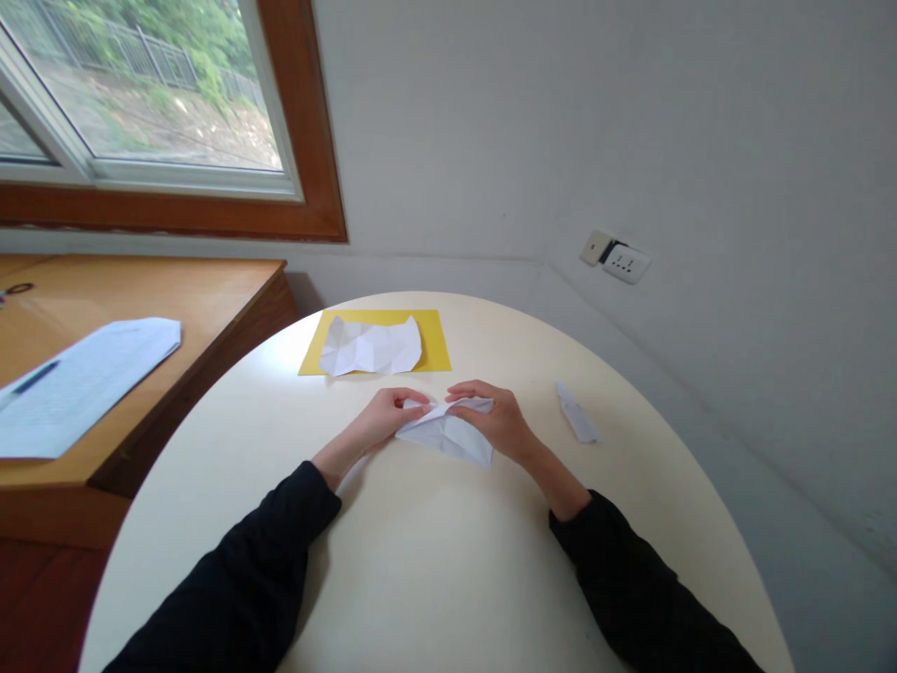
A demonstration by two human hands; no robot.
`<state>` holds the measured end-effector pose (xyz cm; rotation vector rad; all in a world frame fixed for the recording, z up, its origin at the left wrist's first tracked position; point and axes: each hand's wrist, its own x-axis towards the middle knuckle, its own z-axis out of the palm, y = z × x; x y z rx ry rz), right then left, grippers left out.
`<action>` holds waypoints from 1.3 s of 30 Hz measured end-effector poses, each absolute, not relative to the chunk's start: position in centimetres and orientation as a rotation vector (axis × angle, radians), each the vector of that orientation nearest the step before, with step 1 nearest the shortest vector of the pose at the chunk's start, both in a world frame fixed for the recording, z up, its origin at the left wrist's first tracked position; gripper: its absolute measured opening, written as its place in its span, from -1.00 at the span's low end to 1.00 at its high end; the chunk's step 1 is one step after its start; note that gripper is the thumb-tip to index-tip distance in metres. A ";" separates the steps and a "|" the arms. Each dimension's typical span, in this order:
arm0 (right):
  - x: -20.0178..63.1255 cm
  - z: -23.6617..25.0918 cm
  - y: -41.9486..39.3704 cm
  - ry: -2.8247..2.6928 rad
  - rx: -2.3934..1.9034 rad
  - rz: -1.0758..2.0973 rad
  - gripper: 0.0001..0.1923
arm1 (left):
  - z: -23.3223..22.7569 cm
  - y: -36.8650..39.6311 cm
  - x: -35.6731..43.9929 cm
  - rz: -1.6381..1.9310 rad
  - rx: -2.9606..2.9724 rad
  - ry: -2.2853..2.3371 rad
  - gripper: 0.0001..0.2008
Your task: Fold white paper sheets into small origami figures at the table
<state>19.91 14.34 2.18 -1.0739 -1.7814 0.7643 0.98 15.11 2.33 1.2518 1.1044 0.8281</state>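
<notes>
A creased white sheet of paper (448, 436) is held between both hands over the middle of the round table. My left hand (384, 414) pinches its upper left edge between thumb and fingers. With thumb and fingers, my right hand (494, 419) grips the upper right part, where the edge is bent over. Just beyond the hands, another creased white paper (371, 347) lies on a yellow sheet (438, 348). To the right of my right hand rests a small folded piece of white paper (576, 414).
The round cream table (434, 579) stands close to the wall. On the left is a wooden desk (210, 299) with written sheets (91, 393), a pen (36, 378) and the dark handle of scissors (20, 289). A wall socket (626, 264) is at right.
</notes>
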 end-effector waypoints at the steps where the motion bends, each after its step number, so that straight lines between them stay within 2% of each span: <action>1: 20.0 2.2 14.4 -1.792 -1.073 0.774 -0.77 | 2.4 15.1 1.0 0.825 1.266 1.103 -0.69; 7: 19.8 2.0 14.4 -1.767 -1.120 0.750 -0.82 | 2.4 15.0 1.0 0.790 1.358 1.126 -0.64; 16: 21.7 2.9 14.9 -1.904 -1.114 0.746 -0.73 | 2.0 15.4 0.6 0.831 1.165 1.078 -0.72; 21: 22.7 2.6 15.6 -1.756 -1.120 0.802 -0.73 | 2.4 15.5 0.3 0.875 0.994 1.075 -0.70; 32: 21.7 1.5 16.0 -1.647 -1.061 0.674 -0.74 | 1.8 15.4 0.9 0.879 1.012 1.041 -0.71; 35: 21.2 1.5 15.7 -1.605 -1.090 0.657 -0.76 | 1.4 15.3 1.3 0.852 1.064 0.995 -0.66; 39: 20.7 1.6 15.5 -1.552 -1.132 0.632 -0.78 | 1.5 15.1 1.7 0.820 1.306 1.115 -0.48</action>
